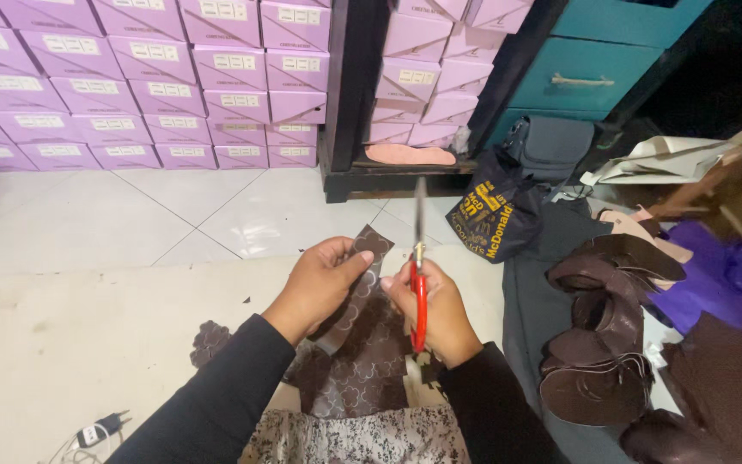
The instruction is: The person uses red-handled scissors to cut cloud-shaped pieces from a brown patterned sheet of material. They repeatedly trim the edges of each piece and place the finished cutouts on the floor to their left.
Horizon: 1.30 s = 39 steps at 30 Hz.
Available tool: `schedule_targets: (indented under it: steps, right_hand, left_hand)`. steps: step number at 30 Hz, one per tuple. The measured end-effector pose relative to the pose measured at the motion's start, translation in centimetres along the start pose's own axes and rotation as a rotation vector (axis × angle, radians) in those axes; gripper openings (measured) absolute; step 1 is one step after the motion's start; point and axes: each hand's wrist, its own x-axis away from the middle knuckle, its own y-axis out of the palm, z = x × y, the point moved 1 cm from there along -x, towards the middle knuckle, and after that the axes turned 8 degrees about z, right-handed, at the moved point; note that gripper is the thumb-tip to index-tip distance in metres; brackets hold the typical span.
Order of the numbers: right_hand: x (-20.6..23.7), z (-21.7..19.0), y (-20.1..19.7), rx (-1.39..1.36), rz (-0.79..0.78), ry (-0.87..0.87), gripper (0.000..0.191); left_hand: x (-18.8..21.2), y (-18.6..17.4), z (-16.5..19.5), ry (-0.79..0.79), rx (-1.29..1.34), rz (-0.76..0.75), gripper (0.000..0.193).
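Head view: my hands with scissors and a brown strip.
My left hand (318, 283) pinches the patterned brown strip (362, 283) above my lap; my right hand (438, 311) is wrapped around the red-handled scissors (419, 275), blades upright just beside it; brown cut pieces (603, 344) heaped at right.

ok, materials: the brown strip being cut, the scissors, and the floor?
Brown strip: looks like faux leather or coated fabric, matte with a faint embossed circle pattern; it bends limply under the left hand.
Scissors in the right hand: shiny grey blades, likely steel; glossy red handles, probably plastic.
Floor: glazed white tiles, judging by grout lines and soft reflections.
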Motion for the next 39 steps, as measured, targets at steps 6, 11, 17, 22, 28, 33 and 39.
schedule_targets:
  steps: [6, 11, 17, 22, 28, 33, 39]
  right_hand:
    - [1.8, -1.0, 0.7, 0.076, -0.104, -0.036, 0.021]
    - [2.0, -0.5, 1.6, 0.004, -0.107, -0.126, 0.023]
    - [2.9, -0.3, 2.0, 0.044, -0.184, -0.011, 0.027]
    - [3.2, 0.4, 2.5, 0.012, -0.267, 0.003, 0.03]
    - [2.2, 1.8, 2.1, 0.121, -0.281, -0.078, 0.037]
    - [1.7, 3.2, 1.7, 0.045, -0.229, -0.029, 0.041]
    - [1.6, 3.8, 1.2, 0.073, -0.198, -0.082, 0.045]
  left_hand:
    - [0.3, -1.0, 1.4, 0.028, 0.127, 0.046, 0.015]
    - [0.6, -1.5, 2.0, 0.077, 0.12, 0.012, 0.016]
    - [1.4, -1.7, 3.1, 0.111, 0.177, 0.021, 0.015]
    - [1.9, -1.6, 3.2, -0.031, 0.122, 0.091, 0.013]
    - [2.1, -0.5, 2.3, 0.012, 0.149, 0.126, 0.014]
    - [2.5, 0.4, 2.6, -0.023, 0.225, 0.132, 0.014]
    - [3.2, 1.1, 3.0, -0.06, 0.278, 0.133, 0.016]
